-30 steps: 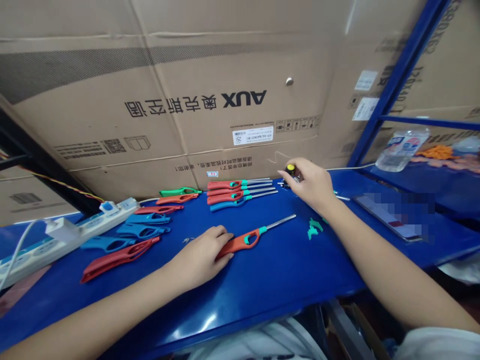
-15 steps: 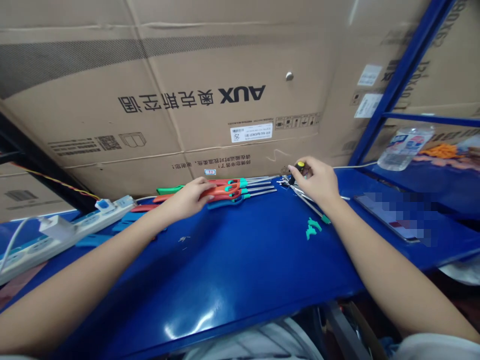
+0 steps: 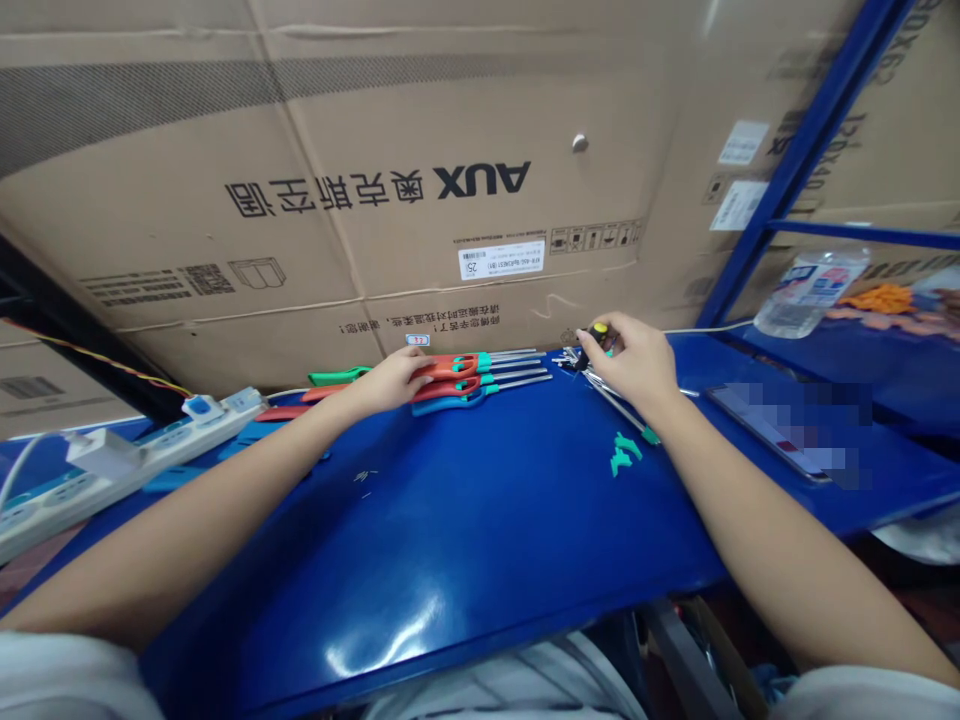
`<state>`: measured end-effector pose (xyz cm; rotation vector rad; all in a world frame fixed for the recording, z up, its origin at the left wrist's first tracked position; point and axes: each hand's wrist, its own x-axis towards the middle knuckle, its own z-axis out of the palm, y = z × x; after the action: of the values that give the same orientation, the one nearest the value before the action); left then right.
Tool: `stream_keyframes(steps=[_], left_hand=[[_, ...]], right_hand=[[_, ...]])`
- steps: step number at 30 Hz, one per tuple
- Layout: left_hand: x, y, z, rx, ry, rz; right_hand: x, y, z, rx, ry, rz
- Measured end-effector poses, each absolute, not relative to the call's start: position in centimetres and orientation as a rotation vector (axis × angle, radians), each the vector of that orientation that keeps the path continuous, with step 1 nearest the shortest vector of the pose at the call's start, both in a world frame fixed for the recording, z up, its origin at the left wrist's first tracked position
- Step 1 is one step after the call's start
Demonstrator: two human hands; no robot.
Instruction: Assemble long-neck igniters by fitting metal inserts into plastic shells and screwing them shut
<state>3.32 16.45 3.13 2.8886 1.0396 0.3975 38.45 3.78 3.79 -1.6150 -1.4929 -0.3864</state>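
Observation:
My left hand (image 3: 391,382) rests on a row of gas-lighter-like tools, its fingers bent over an orange-red handle (image 3: 442,366). Their metal rods (image 3: 523,376) point right; a blue handle (image 3: 450,402) lies nearest me, and a green one (image 3: 339,377) sticks out at the far left. My right hand (image 3: 634,362) is closed on a black and yellow screwdriver handle (image 3: 598,333), above a loose pile of metal rods (image 3: 609,392). Small green plastic pieces (image 3: 624,453) lie in front of that pile.
Cardboard (image 3: 420,90) stands behind the blue table (image 3: 480,520). A white power strip (image 3: 172,447) and blue parts (image 3: 251,438) are on the left. A phone-like device (image 3: 765,430) lies right; beyond it is a plastic bottle (image 3: 814,295).
My left hand has lifted slightly and its fingers have shifted on the orange-red handles. The right hand keeps its place with the screwdriver. The view has moved a little.

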Motion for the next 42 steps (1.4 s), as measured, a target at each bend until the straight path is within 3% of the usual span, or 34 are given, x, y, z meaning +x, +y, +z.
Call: stream_keyframes(steps=[42], left_hand=[[4.4,16.3,3.8,2.926,1.161,0.42]], right_hand=[[38.5,3.7,4.0,-1.673,-1.48,-0.376]])
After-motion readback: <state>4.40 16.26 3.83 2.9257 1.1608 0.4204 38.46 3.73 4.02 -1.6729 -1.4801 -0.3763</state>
